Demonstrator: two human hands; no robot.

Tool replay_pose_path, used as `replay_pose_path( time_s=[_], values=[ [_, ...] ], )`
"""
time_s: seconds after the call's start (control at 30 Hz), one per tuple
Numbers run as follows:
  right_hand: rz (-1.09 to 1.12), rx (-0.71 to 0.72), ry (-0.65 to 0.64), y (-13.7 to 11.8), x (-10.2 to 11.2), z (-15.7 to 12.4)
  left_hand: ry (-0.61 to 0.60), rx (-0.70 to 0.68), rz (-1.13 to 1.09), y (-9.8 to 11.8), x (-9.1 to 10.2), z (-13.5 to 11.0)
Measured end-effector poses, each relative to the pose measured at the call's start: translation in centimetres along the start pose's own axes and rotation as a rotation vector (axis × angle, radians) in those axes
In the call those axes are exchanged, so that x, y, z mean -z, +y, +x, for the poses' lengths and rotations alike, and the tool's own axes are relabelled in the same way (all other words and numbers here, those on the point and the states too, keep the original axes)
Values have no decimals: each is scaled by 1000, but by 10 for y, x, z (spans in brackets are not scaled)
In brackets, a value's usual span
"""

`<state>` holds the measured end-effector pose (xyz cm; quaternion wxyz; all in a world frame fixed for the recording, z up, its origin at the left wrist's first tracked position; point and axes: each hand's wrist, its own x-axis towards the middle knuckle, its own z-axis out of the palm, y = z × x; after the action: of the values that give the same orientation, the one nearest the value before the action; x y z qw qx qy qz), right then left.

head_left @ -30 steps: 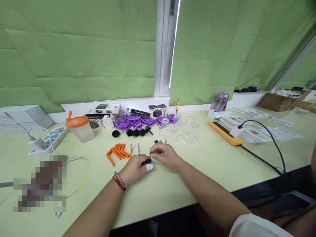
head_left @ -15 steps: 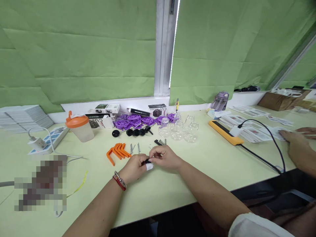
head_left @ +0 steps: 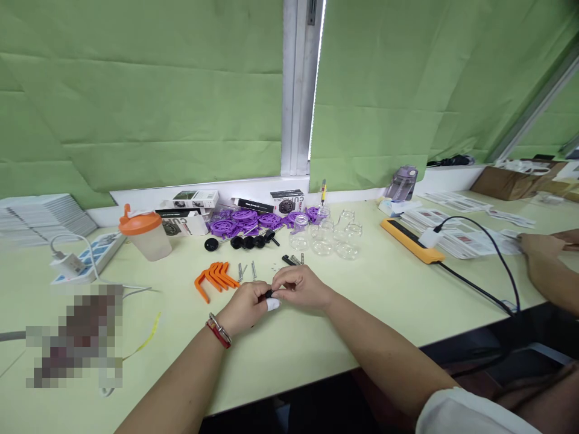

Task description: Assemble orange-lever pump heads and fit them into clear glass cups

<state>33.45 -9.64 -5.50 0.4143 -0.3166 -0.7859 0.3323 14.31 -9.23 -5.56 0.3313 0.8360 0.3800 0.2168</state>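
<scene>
While our left hand [head_left: 246, 306] is pinching the small black part [head_left: 269, 294] over the table [head_left: 294, 355], right of the orange bent pieces [head_left: 220, 276], our right hand [head_left: 302, 288] is pinching at it, hold unclear, so we're probably mid-fitting, next move likely calling for steady alignment.

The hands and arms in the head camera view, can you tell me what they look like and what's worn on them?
The left hand has a white covering on its thumb; its wrist wears a silver-coloured bracelet and a red band. The right hand and wrist show no jewellery; a white sleeve ends near the elbow.
</scene>
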Motion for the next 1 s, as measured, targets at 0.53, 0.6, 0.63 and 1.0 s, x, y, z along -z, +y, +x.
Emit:
replay_pose_path(
  time_s=[0.53, 0.6, 0.63, 1.0],
  values=[
    [-41, -10, -28, -4, -1, 0, 8, -7, 21, 1, 2, 0],
    [-55, -22, -17, -3, -2, -1, 26, 7, 29, -4, 7, 0],
    [-56, -44, -9, -2, -3, -1, 46, 20, 24, -7, 12, 0],
    [314, -671, 70, 16, -29, 18, -6, 208, 214, -28, 44, -6]
  ],
)
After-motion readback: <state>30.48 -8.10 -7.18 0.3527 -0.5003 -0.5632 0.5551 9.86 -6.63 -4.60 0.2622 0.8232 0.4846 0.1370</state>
